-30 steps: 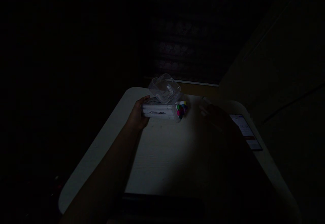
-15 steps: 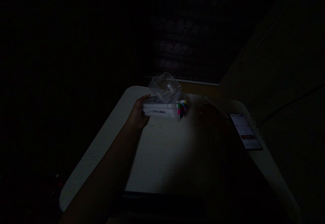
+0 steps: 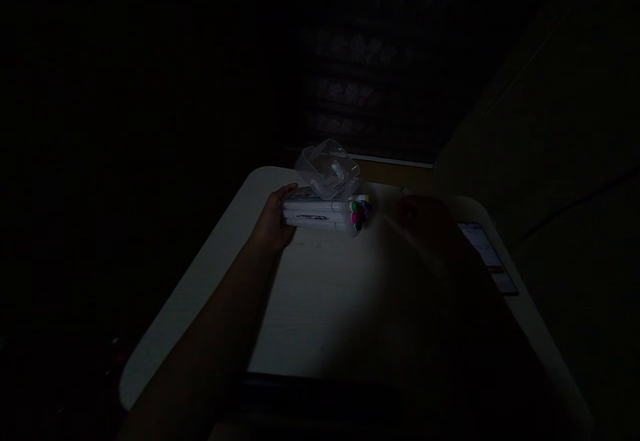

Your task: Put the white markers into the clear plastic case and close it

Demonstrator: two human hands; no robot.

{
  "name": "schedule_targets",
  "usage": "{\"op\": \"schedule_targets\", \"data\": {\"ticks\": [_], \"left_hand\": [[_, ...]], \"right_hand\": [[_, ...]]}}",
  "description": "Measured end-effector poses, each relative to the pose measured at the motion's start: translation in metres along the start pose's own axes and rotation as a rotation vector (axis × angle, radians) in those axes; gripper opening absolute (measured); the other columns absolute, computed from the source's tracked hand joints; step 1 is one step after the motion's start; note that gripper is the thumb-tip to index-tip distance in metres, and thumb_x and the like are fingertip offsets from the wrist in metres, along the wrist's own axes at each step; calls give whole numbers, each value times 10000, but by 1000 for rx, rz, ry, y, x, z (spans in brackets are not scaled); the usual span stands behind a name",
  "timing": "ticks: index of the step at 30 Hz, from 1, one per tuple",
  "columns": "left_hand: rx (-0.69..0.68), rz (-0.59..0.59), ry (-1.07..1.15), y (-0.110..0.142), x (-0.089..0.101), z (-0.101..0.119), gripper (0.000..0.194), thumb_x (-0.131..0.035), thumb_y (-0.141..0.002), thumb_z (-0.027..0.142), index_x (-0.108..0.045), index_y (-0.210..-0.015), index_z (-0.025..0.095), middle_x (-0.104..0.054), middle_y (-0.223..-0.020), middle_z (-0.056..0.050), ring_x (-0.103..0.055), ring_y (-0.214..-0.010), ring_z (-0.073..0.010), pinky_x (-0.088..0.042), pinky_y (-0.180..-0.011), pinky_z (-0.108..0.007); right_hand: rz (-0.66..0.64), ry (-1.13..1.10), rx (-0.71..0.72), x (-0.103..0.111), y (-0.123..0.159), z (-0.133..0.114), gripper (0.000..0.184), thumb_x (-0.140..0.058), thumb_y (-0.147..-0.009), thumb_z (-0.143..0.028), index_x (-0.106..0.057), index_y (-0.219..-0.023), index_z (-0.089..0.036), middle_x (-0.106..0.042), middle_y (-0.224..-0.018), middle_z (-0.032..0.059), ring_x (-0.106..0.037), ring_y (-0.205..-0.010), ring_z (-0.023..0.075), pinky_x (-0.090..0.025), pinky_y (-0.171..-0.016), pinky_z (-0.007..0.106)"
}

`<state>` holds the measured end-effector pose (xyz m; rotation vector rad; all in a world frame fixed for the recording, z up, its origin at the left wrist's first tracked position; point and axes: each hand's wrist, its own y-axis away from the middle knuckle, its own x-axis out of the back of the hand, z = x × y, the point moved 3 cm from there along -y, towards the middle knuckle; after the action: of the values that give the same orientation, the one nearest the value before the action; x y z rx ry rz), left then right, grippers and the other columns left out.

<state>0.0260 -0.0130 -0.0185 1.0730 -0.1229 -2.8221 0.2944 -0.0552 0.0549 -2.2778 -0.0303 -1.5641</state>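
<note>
A clear plastic case of markers (image 3: 317,217) lies on its side on the table, held at its left end by my left hand (image 3: 274,217). Its transparent lid (image 3: 327,169) stands swung open above it. Coloured marker caps (image 3: 357,213), among them green, pink and yellow, stick out of the right end. To the right of these caps, in deep shadow, is my right hand (image 3: 417,217), with its fingers drawn together. A faint pale streak runs beside those fingers, too dark to name.
A phone (image 3: 487,257) with a lit screen lies on the right side of the pale table (image 3: 300,307), partly covered by my right arm. A dark bar-like object (image 3: 320,394) lies along the near edge. Behind the table hangs a dark patterned curtain (image 3: 345,91).
My right hand has turned and shifted slightly, and its forearm now covers part of the phone. The left hand still holds the case in nearly the same place.
</note>
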Motion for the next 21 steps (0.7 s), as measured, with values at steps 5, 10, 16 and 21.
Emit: {"op": "schedule_targets", "data": {"ticks": [5,10,16,21], "left_hand": [[0,28,-2,1,0,0,148,-492,-799,232,-589,-863,140,-626,-717,-2,-563,-561,-101,-419,-505,-197],[-4,-6,-2,-1,2,-1,174,-505,-793,260,-590,-887,141,-633,-738,-10,-573,-578,-110,-433,-523,-205],[-3,-3,-7,-1,2,-2,162,-520,-773,266,-592,-849,143,-622,-710,-6,-564,-573,-112,-434,-530,-212],[-7,6,-34,0,1,-1,167,-544,-756,272,-595,-853,147,-627,-723,-2,-570,-577,-108,-426,-520,-202]], "right_hand": [[209,-143,-7,46,6,-1,245,-596,-773,-292,-695,-973,-192,-702,-918,40,-643,-768,155,-509,-701,288],[558,-256,-81,80,23,-15,305,-566,-811,-377,-686,-994,-164,-685,-918,62,-625,-782,145,-494,-708,295],[748,-462,-118,82,35,-50,180,-589,-803,-290,-640,-838,-121,-652,-763,47,-588,-558,97,-476,-512,233],[789,-330,-120,76,37,-59,192,-591,-782,-303,-631,-863,-134,-620,-803,41,-591,-666,120,-465,-564,250]]}}
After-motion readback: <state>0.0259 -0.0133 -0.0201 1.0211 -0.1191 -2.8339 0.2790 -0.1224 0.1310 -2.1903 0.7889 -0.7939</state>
